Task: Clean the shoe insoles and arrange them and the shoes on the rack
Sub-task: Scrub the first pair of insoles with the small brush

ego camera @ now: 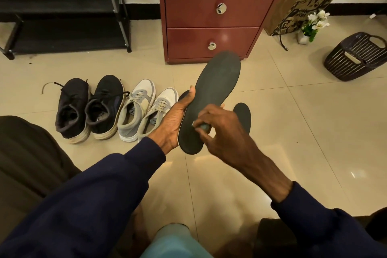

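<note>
My left hand (174,119) holds a dark insole (215,90) from underneath, its toe pointing away from me. My right hand (222,130) grips a small grey-green object (204,127) pressed against the insole's heel half. A second dark insole (244,117) lies on the floor behind my right hand, partly hidden, and another dark edge (183,95) shows past my left fingers. A pair of black sneakers (90,109) and a pair of grey-white sneakers (144,109) stand side by side on the tiles. The black shoe rack (62,16) stands at the far left, its shelves bare.
A red-brown two-drawer cabinet (217,12) stands straight ahead. To the right are a printed paper bag (303,4), a small pot of white flowers (314,25) and a dark plastic basket (356,56). My knees and dark clothing fill the bottom edge.
</note>
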